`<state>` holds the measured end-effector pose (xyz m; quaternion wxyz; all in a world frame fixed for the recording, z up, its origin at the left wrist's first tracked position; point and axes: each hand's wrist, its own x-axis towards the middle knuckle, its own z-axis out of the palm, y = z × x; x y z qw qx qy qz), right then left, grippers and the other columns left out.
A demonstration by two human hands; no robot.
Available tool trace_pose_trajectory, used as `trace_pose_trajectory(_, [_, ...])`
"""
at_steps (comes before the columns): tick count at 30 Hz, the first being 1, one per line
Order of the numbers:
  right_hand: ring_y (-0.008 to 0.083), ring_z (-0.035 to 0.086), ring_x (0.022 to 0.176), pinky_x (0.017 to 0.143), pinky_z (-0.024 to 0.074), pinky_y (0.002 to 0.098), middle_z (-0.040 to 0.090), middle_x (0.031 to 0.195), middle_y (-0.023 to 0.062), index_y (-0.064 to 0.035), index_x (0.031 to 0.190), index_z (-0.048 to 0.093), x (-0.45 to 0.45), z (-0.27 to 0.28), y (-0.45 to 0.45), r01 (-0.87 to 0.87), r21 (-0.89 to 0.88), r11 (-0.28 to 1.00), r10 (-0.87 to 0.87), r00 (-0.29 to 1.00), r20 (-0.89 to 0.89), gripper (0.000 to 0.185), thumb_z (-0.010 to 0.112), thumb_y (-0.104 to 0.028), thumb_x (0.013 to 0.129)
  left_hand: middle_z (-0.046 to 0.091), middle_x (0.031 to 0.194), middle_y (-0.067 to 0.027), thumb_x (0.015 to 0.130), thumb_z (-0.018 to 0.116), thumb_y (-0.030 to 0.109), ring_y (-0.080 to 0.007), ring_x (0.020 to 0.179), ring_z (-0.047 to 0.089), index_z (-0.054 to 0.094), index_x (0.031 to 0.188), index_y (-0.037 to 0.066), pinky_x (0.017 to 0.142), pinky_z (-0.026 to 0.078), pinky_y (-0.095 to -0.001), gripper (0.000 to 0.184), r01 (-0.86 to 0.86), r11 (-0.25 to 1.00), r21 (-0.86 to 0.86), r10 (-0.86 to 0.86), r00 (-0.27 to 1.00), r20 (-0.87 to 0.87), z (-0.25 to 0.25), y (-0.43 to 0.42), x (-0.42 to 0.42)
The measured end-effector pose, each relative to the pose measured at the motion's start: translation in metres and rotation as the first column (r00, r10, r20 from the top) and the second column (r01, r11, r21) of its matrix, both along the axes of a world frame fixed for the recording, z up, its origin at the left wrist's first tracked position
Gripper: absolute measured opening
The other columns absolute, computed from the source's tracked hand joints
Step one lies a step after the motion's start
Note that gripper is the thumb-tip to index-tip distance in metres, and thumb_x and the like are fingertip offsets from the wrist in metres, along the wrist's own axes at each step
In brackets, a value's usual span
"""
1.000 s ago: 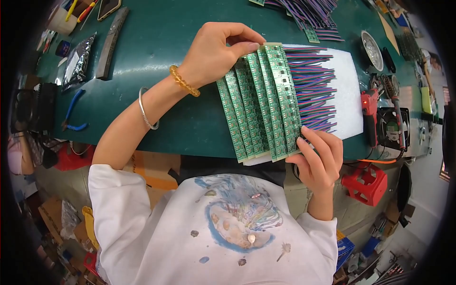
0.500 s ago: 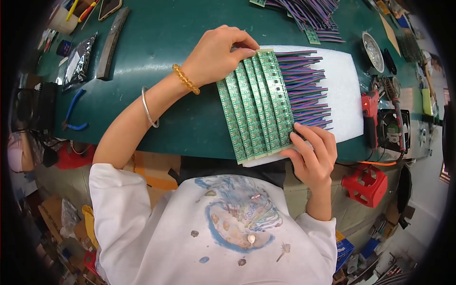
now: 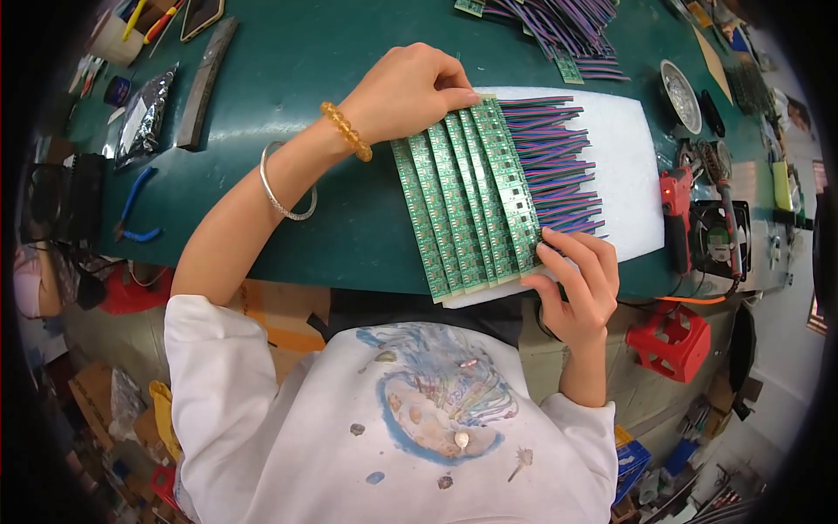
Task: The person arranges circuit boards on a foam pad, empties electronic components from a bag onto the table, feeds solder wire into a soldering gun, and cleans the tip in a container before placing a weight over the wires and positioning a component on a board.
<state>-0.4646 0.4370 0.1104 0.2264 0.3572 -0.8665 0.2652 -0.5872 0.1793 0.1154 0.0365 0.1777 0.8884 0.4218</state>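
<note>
Left hand (image 3: 407,91) pinching long green circuit-board strip (image 3: 507,177); right hand (image 3: 581,276) gripping opposite end. White foam sheet (image 3: 627,166) beyond right hand.

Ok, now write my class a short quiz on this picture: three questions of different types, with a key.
1. Multiple choice: at which part of the green circuit boards is the left hand?
A) the end far from the person
B) the end near the person
C) the middle

2. True or false: the right hand is touching the metal bowl.

3. Fill in the blank: the coloured wires extend from the boards over a ______ sheet.

Key:
1. A
2. False; it is at the near end of the boards.
3. white
</note>
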Motion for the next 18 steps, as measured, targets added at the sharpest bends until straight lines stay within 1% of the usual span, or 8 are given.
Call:
trace_pose_trajectory(3, [0.0251,0.056,0.077,0.066,0.0433,0.0343,0.064,0.096,0.0083,-0.0018,0.089,0.065,0.0001,-0.0007,-0.0007,0.005,0.007,1.000,-0.005,1.000,-0.011,0.032,0.074,-0.020,0.064,0.064,0.076,-0.0086,0.080,0.066,0.019,-0.0161,0.068,0.060,0.068,0.084,0.000,0.066,0.047,-0.0267,0.020,-0.046,0.998,-0.041,0.045,0.999,-0.027,-0.0011,0.0005,0.0028])
trace_pose_trajectory(5, [0.0251,0.056,0.077,0.065,0.0433,0.0343,0.064,0.096,0.0083,-0.0018,0.090,0.065,0.0001,-0.0022,-0.0017,0.005,0.021,1.000,-0.004,1.000,-0.019,0.033,0.074,-0.021,0.065,0.064,0.076,-0.0087,0.079,0.067,0.018,-0.0172,0.069,0.061,0.068,0.083,0.000,0.066,0.048,-0.0271,0.019,-0.024,1.000,0.009,0.026,0.976,-0.218,-0.0067,-0.0008,0.0018])
trace_pose_trajectory(6, [0.0251,0.056,0.077,0.065,0.0431,0.0342,0.064,0.096,0.0083,-0.0019,0.090,0.065,0.0003,-0.0037,-0.0019,0.006,0.023,1.000,-0.005,1.000,-0.026,0.033,0.074,-0.021,0.065,0.064,0.076,-0.0087,0.079,0.067,0.018,-0.0172,0.069,0.061,0.068,0.083,0.000,0.066,0.048,-0.0271,0.019,-0.026,1.000,0.008,0.027,0.976,-0.218,-0.0077,-0.0003,0.0007])
trace_pose_trajectory(9, [0.0249,0.057,0.078,0.065,0.0427,0.0340,0.064,0.097,0.0081,-0.0023,0.091,0.065,0.0005,-0.0055,-0.0025,0.005,0.033,0.999,-0.003,0.999,-0.048,0.033,0.074,-0.022,0.066,0.065,0.071,-0.0128,0.079,0.065,0.023,-0.0251,0.064,0.062,0.070,0.080,0.002,0.062,0.048,-0.0331,0.022,-0.015,0.999,0.041,0.026,0.957,-0.290,-0.0080,0.0027,-0.0010])
trace_pose_trajectory(11, [0.0247,0.057,0.078,0.065,0.0426,0.0339,0.064,0.097,0.0079,-0.0025,0.091,0.065,0.0003,-0.0047,-0.0024,0.007,0.043,0.999,-0.004,0.998,-0.064,0.033,0.074,-0.023,0.066,0.066,0.074,-0.0136,0.079,0.064,0.022,-0.0243,0.066,0.063,0.070,0.082,0.001,0.064,0.049,-0.0320,0.022,-0.030,0.999,0.035,0.033,0.994,-0.104,-0.0044,0.0038,-0.0011])
trace_pose_trajectory(15, [0.0245,0.057,0.078,0.064,0.0423,0.0336,0.064,0.097,0.0081,-0.0031,0.091,0.066,-0.0002,-0.0043,-0.0010,-0.006,0.041,0.999,0.008,0.999,-0.046,0.035,0.074,-0.025,0.066,0.067,0.077,-0.0141,0.079,0.065,0.020,-0.0235,0.068,0.064,0.069,0.083,0.000,0.065,0.050,-0.0313,0.021,-0.046,0.998,0.041,0.048,0.998,-0.043,-0.0011,0.0055,-0.0006])
trace_pose_trajectory(17, [0.0245,0.057,0.078,0.064,0.0424,0.0336,0.064,0.098,0.0083,-0.0033,0.091,0.066,-0.0006,-0.0037,0.0003,-0.008,0.039,0.999,0.010,0.999,-0.050,0.035,0.074,-0.025,0.065,0.066,0.075,-0.0072,0.080,0.065,0.016,-0.0128,0.069,0.060,0.068,0.087,-0.001,0.068,0.048,-0.0268,0.018,-0.059,0.995,0.083,0.057,0.998,0.027,-0.0003,0.0059,0.0005])
trace_pose_trajectory(18, [0.0245,0.057,0.078,0.065,0.0424,0.0335,0.064,0.097,0.0082,-0.0034,0.091,0.066,-0.0008,-0.0014,0.0008,-0.004,0.030,1.000,0.006,0.999,-0.050,0.035,0.074,-0.025,0.065,0.066,0.075,-0.0072,0.080,0.065,0.016,-0.0128,0.069,0.060,0.068,0.087,-0.001,0.068,0.048,-0.0268,0.018,-0.059,0.995,0.083,0.057,0.998,0.027,0.0009,0.0059,0.0012])
